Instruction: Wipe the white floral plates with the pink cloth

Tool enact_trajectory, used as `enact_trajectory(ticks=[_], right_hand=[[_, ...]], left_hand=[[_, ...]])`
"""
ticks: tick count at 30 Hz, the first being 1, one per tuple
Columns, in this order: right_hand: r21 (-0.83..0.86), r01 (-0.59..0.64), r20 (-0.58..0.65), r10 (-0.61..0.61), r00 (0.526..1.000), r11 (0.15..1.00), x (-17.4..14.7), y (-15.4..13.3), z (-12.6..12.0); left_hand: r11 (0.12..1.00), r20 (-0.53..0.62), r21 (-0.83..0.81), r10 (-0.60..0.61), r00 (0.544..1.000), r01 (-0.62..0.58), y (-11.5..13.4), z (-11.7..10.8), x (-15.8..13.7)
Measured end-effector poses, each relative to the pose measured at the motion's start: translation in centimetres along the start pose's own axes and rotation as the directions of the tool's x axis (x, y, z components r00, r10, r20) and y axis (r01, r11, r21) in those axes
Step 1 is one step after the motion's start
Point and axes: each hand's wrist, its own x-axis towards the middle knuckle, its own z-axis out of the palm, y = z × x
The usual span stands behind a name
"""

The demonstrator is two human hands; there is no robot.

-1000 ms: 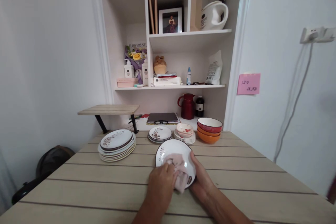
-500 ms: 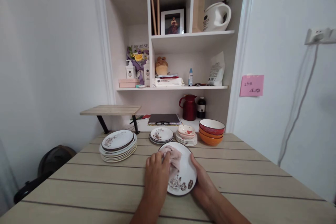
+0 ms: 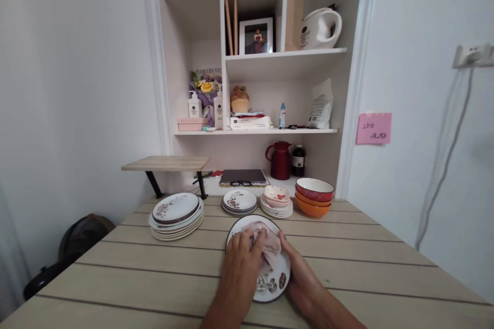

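Note:
A white plate (image 3: 265, 293) with a dark rim and brown floral print is tilted up in front of me, above the table. My right hand (image 3: 303, 275) grips its right edge, thumb at the rim and fingers behind. On the plate's face lies a pale pink cloth (image 3: 270, 247), crumpled under the fingers of my left hand (image 3: 241, 264), which presses it to the surface. The left hand hides the plate's lower left part.
On the slatted table (image 3: 173, 272) stand a large plate stack (image 3: 176, 216), a smaller plate stack (image 3: 239, 200), small dishes (image 3: 277, 203) and stacked bowls (image 3: 314, 197). Behind are a small raised shelf (image 3: 165, 163), a laptop (image 3: 243, 177) and a red jug (image 3: 280, 160).
My left hand and the cloth have slid to the right across the plate, uncovering its upper left edge. The right hand keeps its hold. The view has shifted slightly.

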Motion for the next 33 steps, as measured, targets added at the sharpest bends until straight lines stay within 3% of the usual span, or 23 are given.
enact_trajectory(ticks=[6, 10, 15, 22, 28, 33], right_hand=[[0.003, 0.005, -0.048, -0.005, 0.999, 1.0, 0.3, 0.0, -0.1], [0.085, -0.001, -0.073, 0.007, 0.997, 0.996, 0.5, -0.5, -0.6], [0.133, -0.011, -0.078, 0.022, 0.997, 0.991, 0.6, -0.9, -0.9], [0.148, -0.053, 0.017, 0.051, 0.999, 0.988, 1.0, -0.7, -1.5], [0.103, -0.017, 0.014, 0.016, 1.0, 0.995, 1.5, -0.4, -1.8], [0.067, 0.011, -0.066, -0.006, 0.998, 0.998, 1.5, -0.2, -1.6]], left_hand=[[0.979, 0.067, 0.064, -0.198, 0.978, 0.194, -1.1, -0.6, 0.8], [0.968, 0.172, 0.077, -0.247, 0.953, 0.237, -1.5, -0.4, 0.7], [0.98, 0.241, 0.028, -0.196, 0.95, 0.195, -0.9, 0.1, 0.1], [0.991, 0.244, -0.13, 0.043, 0.969, -0.011, 0.7, 0.1, -0.5], [0.982, 0.264, -0.154, -0.067, 0.962, 0.111, -0.7, 0.4, -0.1], [0.978, 0.275, -0.105, -0.147, 0.95, 0.181, -2.2, 0.6, 0.2]])
